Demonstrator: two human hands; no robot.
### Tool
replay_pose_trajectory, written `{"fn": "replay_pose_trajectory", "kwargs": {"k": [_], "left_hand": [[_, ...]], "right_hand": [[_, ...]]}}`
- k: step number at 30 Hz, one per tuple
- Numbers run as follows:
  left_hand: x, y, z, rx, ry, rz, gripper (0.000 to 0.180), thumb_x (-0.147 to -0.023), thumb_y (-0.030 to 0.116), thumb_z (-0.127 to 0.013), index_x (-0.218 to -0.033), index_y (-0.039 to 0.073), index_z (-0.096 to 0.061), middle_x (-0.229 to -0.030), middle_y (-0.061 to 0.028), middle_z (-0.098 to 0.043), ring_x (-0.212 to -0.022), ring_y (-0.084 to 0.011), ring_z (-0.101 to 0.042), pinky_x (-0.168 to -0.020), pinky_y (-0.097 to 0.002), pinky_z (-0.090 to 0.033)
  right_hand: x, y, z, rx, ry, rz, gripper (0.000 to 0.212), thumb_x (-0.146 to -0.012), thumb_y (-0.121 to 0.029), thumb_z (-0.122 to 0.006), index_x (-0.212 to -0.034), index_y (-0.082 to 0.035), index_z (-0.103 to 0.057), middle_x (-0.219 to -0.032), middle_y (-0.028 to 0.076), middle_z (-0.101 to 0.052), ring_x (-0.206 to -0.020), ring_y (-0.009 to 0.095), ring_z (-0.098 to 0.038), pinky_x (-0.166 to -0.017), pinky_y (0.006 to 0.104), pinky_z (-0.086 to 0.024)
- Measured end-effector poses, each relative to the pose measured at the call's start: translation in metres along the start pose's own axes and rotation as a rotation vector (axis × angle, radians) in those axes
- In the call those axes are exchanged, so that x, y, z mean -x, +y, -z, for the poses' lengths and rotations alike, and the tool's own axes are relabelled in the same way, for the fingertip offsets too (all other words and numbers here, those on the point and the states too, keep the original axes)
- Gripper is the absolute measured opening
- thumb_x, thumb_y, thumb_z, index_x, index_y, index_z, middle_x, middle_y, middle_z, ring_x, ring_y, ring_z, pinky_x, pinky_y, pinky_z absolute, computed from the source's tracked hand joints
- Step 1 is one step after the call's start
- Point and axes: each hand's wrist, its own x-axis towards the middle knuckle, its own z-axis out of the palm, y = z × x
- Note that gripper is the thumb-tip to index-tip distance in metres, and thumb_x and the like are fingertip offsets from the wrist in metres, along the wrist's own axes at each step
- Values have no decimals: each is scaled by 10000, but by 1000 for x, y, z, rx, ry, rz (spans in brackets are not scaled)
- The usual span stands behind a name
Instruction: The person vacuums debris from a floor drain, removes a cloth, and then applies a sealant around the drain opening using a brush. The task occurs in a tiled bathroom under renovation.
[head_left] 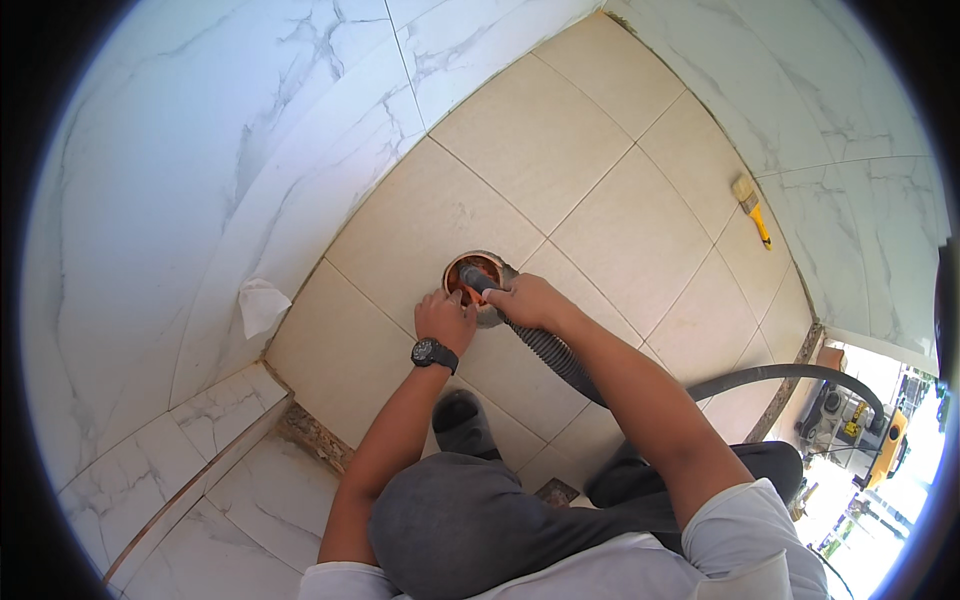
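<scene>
Both at the hole (453,272), the right hand (532,302) grasps the hose (552,352), seemingly to steady its end inside, while the left hand (445,320) lies against the edge, its grip unclear.

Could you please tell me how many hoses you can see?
1, it seems: the black hose runs from the round floor opening, passes beneath the right forearm, and appears to continue toward equipment at the lower right. The forearm hides its middle.

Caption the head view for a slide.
Right hand holds a black ribbed hose in a round floor opening; left hand at its rim.
</scene>
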Motion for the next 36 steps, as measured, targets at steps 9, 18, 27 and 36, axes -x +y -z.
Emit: {"fn": "replay_pose_trajectory", "kwargs": {"k": [9,18,27,36], "left_hand": [[0,0,-4,-8,35,-33,300,-798,208,-744,-1055,54,-751,-909,-142,-681,-884,-330,-641,-784,-461,-502],[1,-9,1,246,75,129,252,-829,144,-697,-1053,41,-752,-946,-152,-676,-931,-340,-647,-830,-441,-531],[5,3,4,230,61,116,220,-850,194,-699,-1011,54,-750,-949,-142,-692,-925,-333,-664,-801,-441,-547],[-34,29,-12,-142,-226,82,249,-902,301,-637,-845,94,-763,-899,-133,-738,-854,-298,-720,-737,-428,-575]], "right_hand": [[4,19,-8,-181,55,-16,627,-932,-503,-548,-843,99,-699,-809,304,-675,-811,438,-673,-738,477,-516],[-2,19,-17,-755,-52,-288,502,-957,-420,-639,-904,79,-663,-719,103,-611,-550,200,-588,-446,374,-486],[-24,-9,4,-513,-73,-271,555,-935,-390,-650,-1093,141,-638,-891,186,-659,-682,263,-657,-523,390,-534],[-9,-5,45,-264,-198,-292,608,-930,-432,-624,-1181,122,-644,-1156,288,-661,-980,333,-678,-843,430,-535]]}}
